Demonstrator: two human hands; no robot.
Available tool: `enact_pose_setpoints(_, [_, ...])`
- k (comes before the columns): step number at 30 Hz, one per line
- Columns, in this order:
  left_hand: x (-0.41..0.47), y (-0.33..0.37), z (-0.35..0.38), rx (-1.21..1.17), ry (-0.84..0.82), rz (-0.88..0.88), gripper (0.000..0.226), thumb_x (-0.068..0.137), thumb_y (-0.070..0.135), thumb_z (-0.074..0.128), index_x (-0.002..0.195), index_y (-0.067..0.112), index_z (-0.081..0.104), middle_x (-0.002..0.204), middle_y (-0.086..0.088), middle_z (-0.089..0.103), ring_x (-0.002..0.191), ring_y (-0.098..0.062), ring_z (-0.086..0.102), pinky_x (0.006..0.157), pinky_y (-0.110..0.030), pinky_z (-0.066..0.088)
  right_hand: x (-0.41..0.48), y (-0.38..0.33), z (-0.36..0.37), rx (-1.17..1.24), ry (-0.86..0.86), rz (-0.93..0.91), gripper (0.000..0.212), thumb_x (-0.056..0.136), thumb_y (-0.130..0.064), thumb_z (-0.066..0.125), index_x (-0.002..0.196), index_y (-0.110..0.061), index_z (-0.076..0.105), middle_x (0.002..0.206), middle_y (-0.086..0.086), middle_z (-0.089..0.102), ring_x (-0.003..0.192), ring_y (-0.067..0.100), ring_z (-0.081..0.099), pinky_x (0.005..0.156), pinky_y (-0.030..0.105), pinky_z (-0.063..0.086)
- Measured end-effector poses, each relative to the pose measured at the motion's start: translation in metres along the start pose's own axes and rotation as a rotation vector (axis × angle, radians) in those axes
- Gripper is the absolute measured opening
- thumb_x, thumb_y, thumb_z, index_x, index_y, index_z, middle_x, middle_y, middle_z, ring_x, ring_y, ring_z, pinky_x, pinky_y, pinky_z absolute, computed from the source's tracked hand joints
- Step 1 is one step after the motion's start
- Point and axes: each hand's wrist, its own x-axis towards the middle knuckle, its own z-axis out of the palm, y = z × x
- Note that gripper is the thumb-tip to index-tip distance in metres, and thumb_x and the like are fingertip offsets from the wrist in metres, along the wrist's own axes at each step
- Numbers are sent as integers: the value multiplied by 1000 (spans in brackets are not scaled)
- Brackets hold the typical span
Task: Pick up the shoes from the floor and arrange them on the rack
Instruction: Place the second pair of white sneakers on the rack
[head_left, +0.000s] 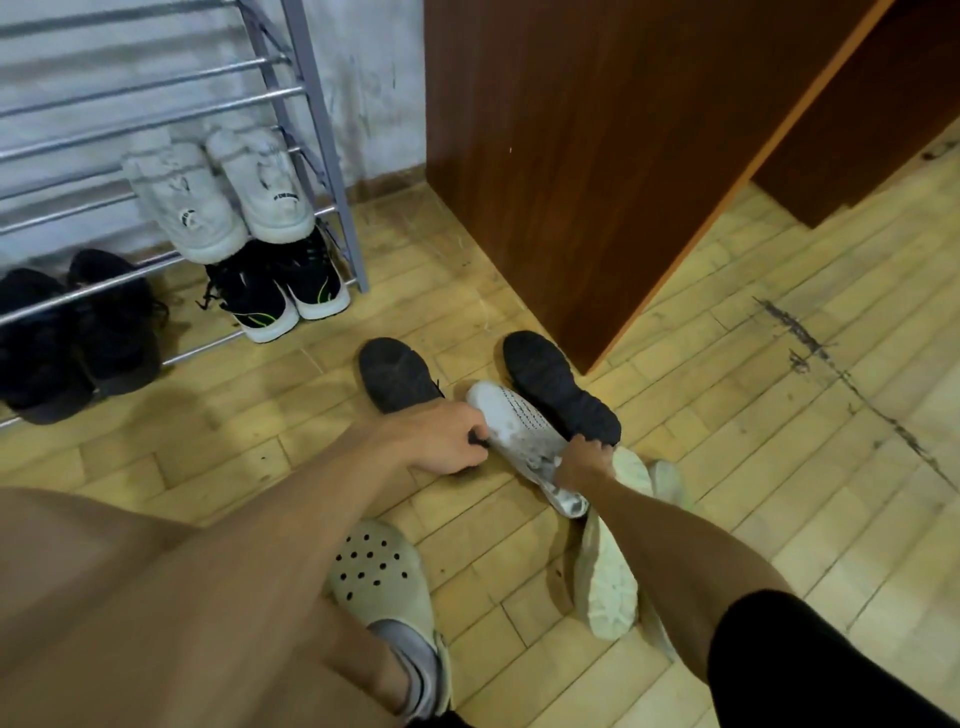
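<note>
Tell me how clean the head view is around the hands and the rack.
Head view: wide-angle bending bows the rack rails and the cabinet edge; the near forearms are soft and smeared. The left hand and right hand on the dark shoes read fairly clearly. Lighting is even, without harsh glare.

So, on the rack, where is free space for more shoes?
Free: the rack bars left of the white sneakers, and the upper tiers. Crowded: the bottom tier, holding the black-green sneakers and the black shoes.
</note>
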Motion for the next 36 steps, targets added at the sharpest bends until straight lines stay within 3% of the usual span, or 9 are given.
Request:
enact_pose_setpoints(6, [-5, -21, 8, -22, -64, -75, 53, 92, 43, 50, 140, 22, 43, 139, -4, 52, 123, -21, 53, 103, -41, 44, 8, -2, -5, -46, -44, 6, 93, 79, -26, 77, 148, -2, 21, 149, 23, 31, 140, 39, 27, 112, 43, 32])
enact_pose_setpoints(11, [-17, -27, 9, -50, -46, -101, 48, 94, 36, 50, 139, 18, 46, 141, -3, 51, 127, -19, 50, 103, -32, 42, 0, 2, -7, 9, -32, -19, 69, 85, -11, 67, 140, 3, 28, 139, 20, 48, 129, 36, 48, 99, 39, 46])
enact_pose_setpoints(16, [-20, -20, 12, -59, -40, -97, 45, 94, 37, 50, 136, 21, 49, 135, -2, 54, 122, -19, 53, 102, -34, 44, -14, 1, -16, 180, -311, -52, 36, 81, -5, 73, 111, 6, 58, 87, 12, 63, 90, 30, 68, 72, 34, 61])
enact_pose_setpoints(19, [-17, -20, 12, -78, 10, -78, 11, 94, 34, 50, 101, 27, 54, 98, -6, 52, 91, -18, 52, 86, -30, 42, -25, 2, -35, 433, -408, -13, 30, 80, 2, 73, 106, 10, 61, 109, 24, 68, 101, 35, 69, 86, 43, 58])
enact_pose_setpoints(23, [-21, -22, 11, -130, 105, -130, 13, 93, 34, 48, 88, 22, 43, 90, -2, 43, 81, -15, 42, 72, -32, 34, -45, -1, -67, 611, -394, -121, 28, 82, 3, 71, 107, 12, 63, 114, 24, 69, 91, 30, 72, 81, 36, 61])
enact_pose_setpoints(26, [-30, -14, 4, -294, 215, -175, 22, 94, 41, 48, 101, 21, 54, 95, -3, 47, 86, -16, 46, 76, -33, 39, -69, -20, -98, 764, -399, -274, 32, 83, 1, 70, 114, 7, 62, 118, 17, 68, 83, 18, 70, 64, 22, 60])
enact_pose_setpoints(29, [-51, -4, -10, -621, 361, -203, 53, 93, 46, 50, 131, 9, 50, 115, -6, 57, 99, -19, 56, 87, -32, 45, -94, -48, -131, 850, -437, -457, 40, 84, -7, 71, 121, 2, 60, 120, 12, 68, 94, 19, 71, 71, 23, 60])
enact_pose_setpoints(33, [-91, -11, -35, -1093, 422, -115, 45, 89, 38, 61, 127, 15, 54, 122, -2, 65, 104, -23, 64, 96, -42, 50, -128, -85, -170, 847, -422, -662, 43, 85, -11, 71, 125, -3, 60, 121, 9, 69, 108, 22, 68, 88, 29, 58])
enact_pose_setpoints(36, [-123, -16, -54, -1256, 580, -75, 35, 85, 23, 69, 116, 8, 61, 109, -7, 72, 92, -20, 70, 83, -38, 56, -160, -115, -194, 768, -331, -837, 46, 85, -18, 72, 127, -5, 61, 120, 4, 70, 106, 17, 68, 84, 27, 59])
